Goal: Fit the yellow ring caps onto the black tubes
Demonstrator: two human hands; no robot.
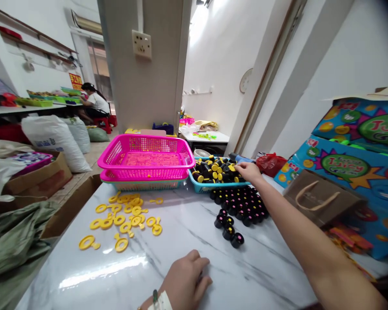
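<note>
My left hand (pixel 188 275) rests on the marbled table near the front edge, fingers loosely bent, thumb apart from them. A dark patch shows between thumb and fingers; I cannot tell whether it is shadow. Reaching forward, my right hand (pixel 248 172) is over the right end of a blue basket (pixel 207 188), its fingertips pinched together. What they grip, if anything, is too small to make out. Black and yellow round plastic parts (pixel 218 168) fill that basket. Just in front of it stand rows of black caps (pixel 241 204) with pink or yellow centres, several more set nearer (pixel 229 232).
Yellow ring-shaped pieces with short stems (pixel 126 215) lie scattered at left. Stacked pink baskets (pixel 145 174) stand behind them. A blue tool-like object (pixel 242 159) lies beyond my right hand. Colourful boxes (pixel 349 168) and a brown bag (pixel 321 198) are at right. A person (pixel 97 103) sits far left.
</note>
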